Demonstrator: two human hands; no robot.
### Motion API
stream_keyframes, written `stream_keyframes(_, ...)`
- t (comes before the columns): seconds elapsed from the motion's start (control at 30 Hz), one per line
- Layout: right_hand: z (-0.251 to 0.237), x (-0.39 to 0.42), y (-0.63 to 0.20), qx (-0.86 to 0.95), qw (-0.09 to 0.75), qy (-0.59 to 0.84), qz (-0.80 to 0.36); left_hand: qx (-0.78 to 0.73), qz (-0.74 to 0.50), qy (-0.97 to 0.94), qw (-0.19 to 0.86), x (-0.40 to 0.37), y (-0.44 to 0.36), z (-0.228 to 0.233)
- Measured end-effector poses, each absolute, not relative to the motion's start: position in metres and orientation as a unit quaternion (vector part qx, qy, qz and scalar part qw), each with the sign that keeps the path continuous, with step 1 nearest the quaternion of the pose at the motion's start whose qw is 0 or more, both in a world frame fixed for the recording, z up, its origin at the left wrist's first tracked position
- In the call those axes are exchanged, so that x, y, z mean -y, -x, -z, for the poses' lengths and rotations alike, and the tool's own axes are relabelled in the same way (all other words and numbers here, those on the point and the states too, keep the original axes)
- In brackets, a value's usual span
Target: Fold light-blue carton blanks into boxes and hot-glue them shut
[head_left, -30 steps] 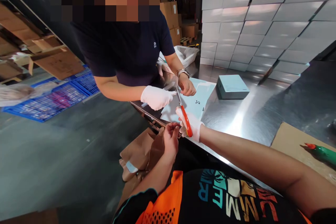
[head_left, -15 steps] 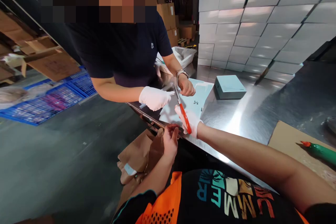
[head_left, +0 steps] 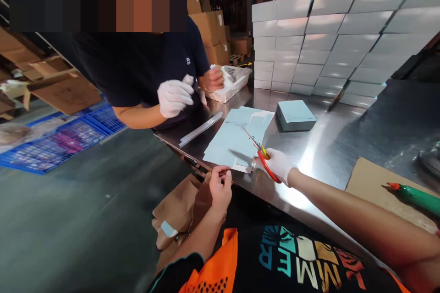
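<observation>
Here the gloved right hand (head_left: 280,165) grips red scissors (head_left: 261,158) over pale sheets (head_left: 237,139), whose edge the bare left hand (head_left: 220,187) pinches

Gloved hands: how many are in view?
2. The wearer's right hand, on the scissors; the co-worker's gloved hand, raised across the table. Others are bare.

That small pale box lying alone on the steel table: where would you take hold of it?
Grip the pale box across its two long side walls, coming from above. It lies flat and low, apart from the sheets, with bare table around it, so both walls are free.
</observation>
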State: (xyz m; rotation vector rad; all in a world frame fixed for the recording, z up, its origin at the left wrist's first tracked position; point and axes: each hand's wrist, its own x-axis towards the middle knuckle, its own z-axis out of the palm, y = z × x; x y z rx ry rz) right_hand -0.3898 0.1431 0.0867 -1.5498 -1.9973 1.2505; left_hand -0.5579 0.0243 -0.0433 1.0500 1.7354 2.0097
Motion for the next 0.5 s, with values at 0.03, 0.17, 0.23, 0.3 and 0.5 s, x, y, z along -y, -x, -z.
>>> stream_keyframes(0.03,-0.088,-0.153,0.385,0.717,0.156,0.549,-0.399,-0.608,-0.688,-0.373,0.133,-0.027,0.559,0.042)
stream_keyframes(0.17,-0.095,-0.189,0.378,0.744,0.148,0.562,-0.329,-0.631,-0.655,-0.404,0.097,-0.038,0.565,0.035)
stream_keyframes(0.23,-0.095,-0.196,0.376,0.740,0.161,0.561,-0.335,-0.639,-0.642,-0.417,0.081,-0.041,0.566,0.028)
stream_keyframes(0.3,-0.093,-0.194,0.373,0.725,0.186,0.554,-0.364,-0.637,-0.633,-0.434,0.070,-0.044,0.560,0.018)
stream_keyframes(0.5,-0.074,-0.150,0.367,0.622,0.287,0.456,-0.568,-0.542,-0.578,-0.536,0.291,-0.064,0.509,-0.010)
